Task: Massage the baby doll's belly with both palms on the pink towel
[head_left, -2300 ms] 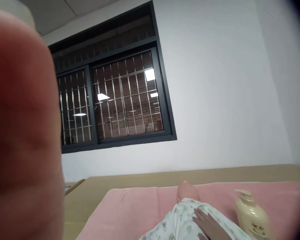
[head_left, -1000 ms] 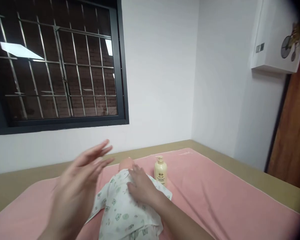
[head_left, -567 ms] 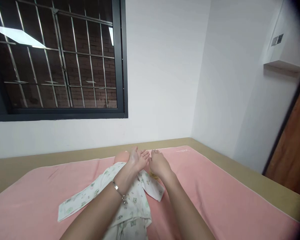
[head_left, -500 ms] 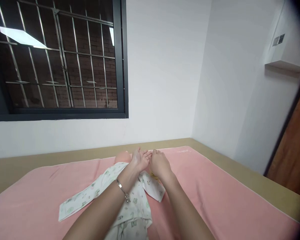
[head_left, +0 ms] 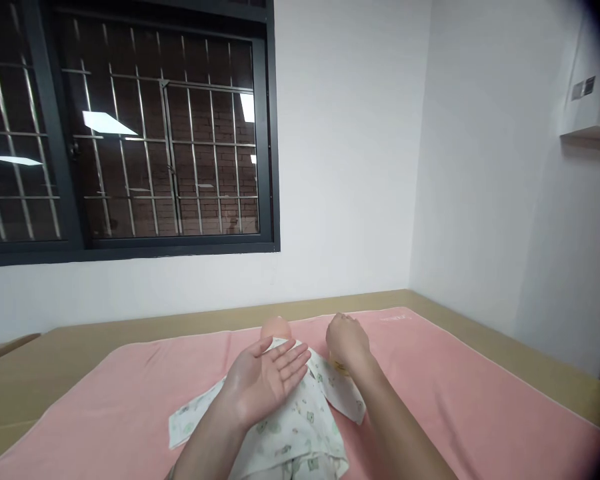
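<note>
A doll lies on its back or front, I cannot tell which, with its round bald head [head_left: 276, 327] at the far end. White baby clothing [head_left: 300, 427] with small green prints covers its body, sleeves spread to both sides. Above the chest, my left hand [head_left: 267, 383] is open, palm up and fingers stretched out, holding nothing. My right hand [head_left: 349, 339] is curled closed beside the right sleeve [head_left: 343, 393]. Under its wrist a bit of something yellow [head_left: 340, 367] shows; what the fingers hold, if anything, is hidden.
A pink sheet [head_left: 130, 393] lies under the doll on a tan padded surface [head_left: 220, 318]. White walls [head_left: 345, 167] stand behind and to the right. A dark-framed window [head_left: 275, 200] with metal bars is at the left.
My hands were close together above the doll's shoulder; now they are apart. The left has come back nearer and to the left, palm turned up. The view has shifted left and up.
</note>
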The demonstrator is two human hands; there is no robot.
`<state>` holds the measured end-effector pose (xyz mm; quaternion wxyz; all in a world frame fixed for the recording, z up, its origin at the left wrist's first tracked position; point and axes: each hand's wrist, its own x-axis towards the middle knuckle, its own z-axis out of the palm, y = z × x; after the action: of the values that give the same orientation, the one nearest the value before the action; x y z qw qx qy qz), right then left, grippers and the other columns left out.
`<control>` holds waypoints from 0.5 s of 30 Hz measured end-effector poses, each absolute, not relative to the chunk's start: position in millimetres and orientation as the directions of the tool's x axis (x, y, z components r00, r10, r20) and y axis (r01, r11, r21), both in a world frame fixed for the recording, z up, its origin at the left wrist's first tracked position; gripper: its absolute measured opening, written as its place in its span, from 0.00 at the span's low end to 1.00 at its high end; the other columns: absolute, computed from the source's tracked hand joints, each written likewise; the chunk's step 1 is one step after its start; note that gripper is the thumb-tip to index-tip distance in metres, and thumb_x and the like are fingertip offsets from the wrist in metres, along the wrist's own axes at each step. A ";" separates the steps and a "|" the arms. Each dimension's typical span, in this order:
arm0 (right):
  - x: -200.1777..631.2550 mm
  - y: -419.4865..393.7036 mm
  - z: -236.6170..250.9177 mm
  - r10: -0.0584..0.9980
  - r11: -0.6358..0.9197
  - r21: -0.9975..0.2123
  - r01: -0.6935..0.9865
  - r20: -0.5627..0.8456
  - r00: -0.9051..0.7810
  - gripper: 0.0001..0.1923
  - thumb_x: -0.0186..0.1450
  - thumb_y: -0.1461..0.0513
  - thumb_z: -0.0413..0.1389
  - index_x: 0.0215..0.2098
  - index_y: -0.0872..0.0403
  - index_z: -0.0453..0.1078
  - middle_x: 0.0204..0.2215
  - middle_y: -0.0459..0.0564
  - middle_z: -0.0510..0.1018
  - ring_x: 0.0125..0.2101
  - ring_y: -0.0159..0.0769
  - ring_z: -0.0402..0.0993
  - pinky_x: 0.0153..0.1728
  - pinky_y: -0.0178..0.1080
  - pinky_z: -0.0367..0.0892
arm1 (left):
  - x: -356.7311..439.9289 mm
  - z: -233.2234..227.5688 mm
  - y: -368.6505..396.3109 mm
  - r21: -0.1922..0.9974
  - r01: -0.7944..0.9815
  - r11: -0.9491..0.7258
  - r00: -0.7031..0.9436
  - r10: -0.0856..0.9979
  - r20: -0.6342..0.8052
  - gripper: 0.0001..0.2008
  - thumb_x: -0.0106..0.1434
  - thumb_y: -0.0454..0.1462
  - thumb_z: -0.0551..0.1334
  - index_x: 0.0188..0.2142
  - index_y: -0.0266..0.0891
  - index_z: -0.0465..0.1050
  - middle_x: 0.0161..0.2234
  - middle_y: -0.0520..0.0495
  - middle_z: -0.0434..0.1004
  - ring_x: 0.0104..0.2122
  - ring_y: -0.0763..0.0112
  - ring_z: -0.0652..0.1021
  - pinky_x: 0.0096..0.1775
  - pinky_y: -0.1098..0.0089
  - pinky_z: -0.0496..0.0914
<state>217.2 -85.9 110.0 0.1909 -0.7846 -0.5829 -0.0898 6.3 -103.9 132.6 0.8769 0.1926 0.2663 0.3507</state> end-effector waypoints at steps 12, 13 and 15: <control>122.3 -146.5 131.8 0.801 0.411 -0.427 0.806 0.591 -0.096 0.26 0.73 0.54 0.42 0.65 0.54 0.57 0.64 0.54 0.61 0.64 0.42 0.55 0.63 0.48 0.55 | -45.3 165.1 -143.2 0.552 -0.622 0.555 0.568 0.805 -0.169 0.26 0.68 0.41 0.52 0.63 0.34 0.54 0.57 0.33 0.68 0.57 0.58 0.72 0.55 0.57 0.70; 112.6 -153.5 128.2 0.783 0.479 -0.403 0.780 0.598 -0.172 0.27 0.73 0.53 0.42 0.67 0.53 0.54 0.66 0.52 0.56 0.66 0.41 0.50 0.64 0.49 0.53 | -45.7 165.2 -145.1 0.539 -0.611 0.579 0.612 0.778 -0.142 0.25 0.68 0.42 0.51 0.62 0.33 0.55 0.56 0.32 0.68 0.56 0.56 0.73 0.54 0.55 0.70; 96.8 -166.9 121.9 0.740 0.558 -0.317 0.767 0.609 -0.287 0.28 0.73 0.53 0.42 0.69 0.53 0.49 0.68 0.50 0.50 0.68 0.43 0.42 0.66 0.53 0.48 | -50.1 166.6 -148.9 0.524 -0.612 0.592 0.669 0.741 -0.057 0.24 0.69 0.43 0.49 0.60 0.32 0.58 0.54 0.31 0.70 0.55 0.53 0.74 0.54 0.50 0.70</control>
<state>96.8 -166.9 121.9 0.3686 -0.4698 -0.8019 -0.0186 -50.1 -148.9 166.6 0.8819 0.2378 0.1358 0.3837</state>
